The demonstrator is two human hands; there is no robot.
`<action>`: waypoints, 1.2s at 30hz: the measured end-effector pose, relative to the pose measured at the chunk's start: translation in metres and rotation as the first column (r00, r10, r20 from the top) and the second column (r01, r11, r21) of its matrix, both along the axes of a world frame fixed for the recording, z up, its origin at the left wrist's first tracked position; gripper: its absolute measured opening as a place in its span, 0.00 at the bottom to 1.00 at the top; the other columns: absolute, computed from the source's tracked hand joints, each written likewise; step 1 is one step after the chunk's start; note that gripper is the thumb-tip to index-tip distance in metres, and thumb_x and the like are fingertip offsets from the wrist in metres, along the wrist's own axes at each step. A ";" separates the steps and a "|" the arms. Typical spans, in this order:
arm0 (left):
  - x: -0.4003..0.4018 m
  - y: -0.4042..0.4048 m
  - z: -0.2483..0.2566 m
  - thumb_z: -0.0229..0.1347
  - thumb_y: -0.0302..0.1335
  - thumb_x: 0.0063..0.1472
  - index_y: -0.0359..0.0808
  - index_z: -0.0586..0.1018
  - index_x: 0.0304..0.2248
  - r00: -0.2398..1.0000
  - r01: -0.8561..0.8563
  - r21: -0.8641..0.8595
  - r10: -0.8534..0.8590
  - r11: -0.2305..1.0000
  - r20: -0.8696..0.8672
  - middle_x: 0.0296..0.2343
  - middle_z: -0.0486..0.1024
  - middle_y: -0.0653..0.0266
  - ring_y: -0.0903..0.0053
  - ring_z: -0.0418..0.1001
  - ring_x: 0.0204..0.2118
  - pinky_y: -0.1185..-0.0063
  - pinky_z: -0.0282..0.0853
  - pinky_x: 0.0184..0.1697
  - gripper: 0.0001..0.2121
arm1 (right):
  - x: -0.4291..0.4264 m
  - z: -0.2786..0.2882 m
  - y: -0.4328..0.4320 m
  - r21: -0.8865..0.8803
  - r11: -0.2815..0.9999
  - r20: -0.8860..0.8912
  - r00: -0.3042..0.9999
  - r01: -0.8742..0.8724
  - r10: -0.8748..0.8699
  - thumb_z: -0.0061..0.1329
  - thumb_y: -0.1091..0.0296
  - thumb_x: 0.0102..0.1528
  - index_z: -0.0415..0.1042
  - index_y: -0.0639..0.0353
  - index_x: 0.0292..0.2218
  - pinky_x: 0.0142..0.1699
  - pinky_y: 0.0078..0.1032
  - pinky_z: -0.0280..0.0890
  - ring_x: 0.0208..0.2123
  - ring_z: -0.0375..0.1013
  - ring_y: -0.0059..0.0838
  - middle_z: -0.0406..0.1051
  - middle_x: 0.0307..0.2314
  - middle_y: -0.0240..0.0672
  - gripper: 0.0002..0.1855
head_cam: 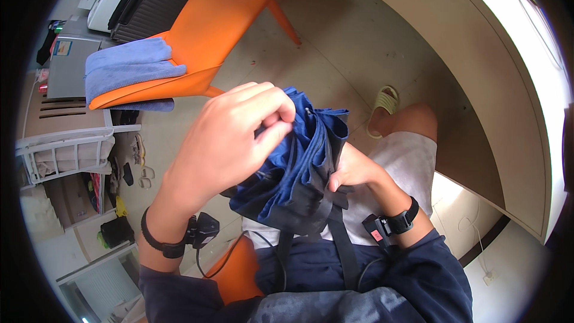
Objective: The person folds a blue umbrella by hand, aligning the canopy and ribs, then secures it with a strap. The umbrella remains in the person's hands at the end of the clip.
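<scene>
A folded umbrella with blue and black fabric (pixel 291 166) lies bunched above my lap, its pleats gathered in loose folds. My left hand (pixel 242 121) is over its upper left side, thumb and forefinger brought together at the edge of the blue cloth; whether cloth is pinched between them is hard to tell. On the right side, my right hand (pixel 352 170) grips the fabric from beneath, with the thumb showing on the black part. The umbrella's handle is hidden. Each wrist wears a black strap with a small device.
An orange chair (pixel 219 18) with a blue towel (pixel 130 63) on it stands at the upper left. The white desk (pixel 497 76) curves along the right. Shoes (pixel 139 150) and a white wire basket (pixel 67 157) are at the far left. A suitcase (pixel 150 9) stands behind the chair.
</scene>
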State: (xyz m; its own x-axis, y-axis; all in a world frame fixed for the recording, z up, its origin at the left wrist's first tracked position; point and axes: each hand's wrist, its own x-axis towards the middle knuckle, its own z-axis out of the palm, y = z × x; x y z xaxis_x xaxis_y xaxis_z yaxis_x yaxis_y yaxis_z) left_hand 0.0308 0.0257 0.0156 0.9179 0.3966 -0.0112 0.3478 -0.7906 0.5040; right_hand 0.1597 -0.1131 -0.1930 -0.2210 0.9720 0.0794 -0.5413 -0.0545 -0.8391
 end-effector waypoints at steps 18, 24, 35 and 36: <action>-0.029 0.003 0.026 0.64 0.24 0.48 0.37 0.81 0.27 0.969 0.226 0.013 -0.224 0.974 -0.104 0.27 0.74 0.68 0.69 0.71 0.34 0.72 0.63 0.41 0.05 | 0.005 -0.004 -0.001 -0.033 0.999 0.025 1.000 0.016 -0.015 0.69 0.34 0.33 0.49 0.67 0.63 0.65 0.32 0.50 0.60 0.55 0.31 0.57 0.58 0.38 0.69; -0.017 -0.004 0.018 0.61 0.22 0.49 0.32 0.79 0.25 0.993 0.007 0.076 0.002 0.997 -0.115 0.22 0.71 0.63 0.69 0.68 0.28 0.73 0.63 0.36 0.03 | 0.005 -0.001 -0.002 -0.059 0.998 0.002 1.000 0.020 -0.020 0.72 0.36 0.31 0.51 0.67 0.63 0.66 0.32 0.49 0.60 0.55 0.31 0.58 0.58 0.39 0.70; 0.004 0.000 -0.006 0.61 0.21 0.50 0.31 0.76 0.28 0.990 -0.140 -0.061 0.138 0.988 -0.028 0.21 0.66 0.65 0.76 0.65 0.23 0.79 0.63 0.28 0.06 | 0.001 -0.008 0.000 -0.093 0.993 0.036 0.997 0.070 -0.067 0.75 0.60 0.32 0.54 0.64 0.61 0.63 0.30 0.54 0.57 0.61 0.29 0.63 0.54 0.36 0.60; 0.004 0.000 -0.007 0.62 0.20 0.50 0.31 0.76 0.27 0.994 -0.106 -0.033 0.106 0.994 0.007 0.22 0.69 0.66 0.78 0.67 0.23 0.80 0.64 0.29 0.06 | 0.001 -0.009 0.000 -0.079 0.992 0.046 0.995 0.096 -0.093 0.75 0.59 0.33 0.54 0.64 0.61 0.62 0.31 0.56 0.56 0.62 0.29 0.64 0.53 0.36 0.60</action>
State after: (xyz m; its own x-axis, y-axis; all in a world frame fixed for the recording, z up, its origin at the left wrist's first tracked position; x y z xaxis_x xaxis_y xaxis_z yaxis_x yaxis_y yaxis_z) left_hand 0.0346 0.0253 0.0084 0.8708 0.4914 -0.0174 0.4242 -0.7328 0.5320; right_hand 0.1606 -0.1134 -0.2020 -0.1294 0.9916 -0.0078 -0.5113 -0.0735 -0.8563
